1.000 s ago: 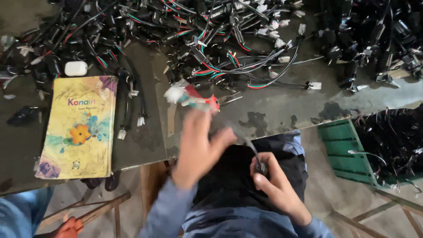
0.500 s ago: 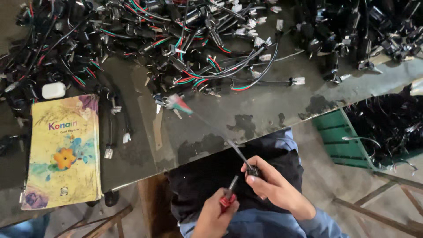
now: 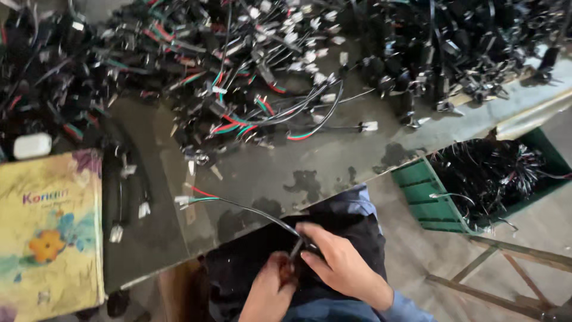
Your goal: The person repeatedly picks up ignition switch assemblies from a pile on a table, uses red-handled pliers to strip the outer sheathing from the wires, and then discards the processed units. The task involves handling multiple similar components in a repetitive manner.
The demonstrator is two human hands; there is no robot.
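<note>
A black sheathed cable (image 3: 250,210) runs from the table edge down to my lap. Its free end (image 3: 189,200), with red, green and white wires, lies on the dark table (image 3: 333,164). My right hand (image 3: 342,262) is closed on the cable's near end above my dark trousers. My left hand (image 3: 271,292), just beside and below it, grips a small dark tool (image 3: 295,249) whose tip meets the cable at my right fingers. Most of the tool is hidden in the fist.
A big tangle of black cables with coloured wires and white plugs (image 3: 250,77) covers the far table. A yellow flowered notebook (image 3: 47,232) and a small white box (image 3: 33,145) lie at left. A green crate of cables (image 3: 482,182) and a wooden frame (image 3: 506,268) stand at right.
My left hand left the wire end on the table, drew back to my lap and now sits against my right hand. The cable's free end rests nearer the table edge.
</note>
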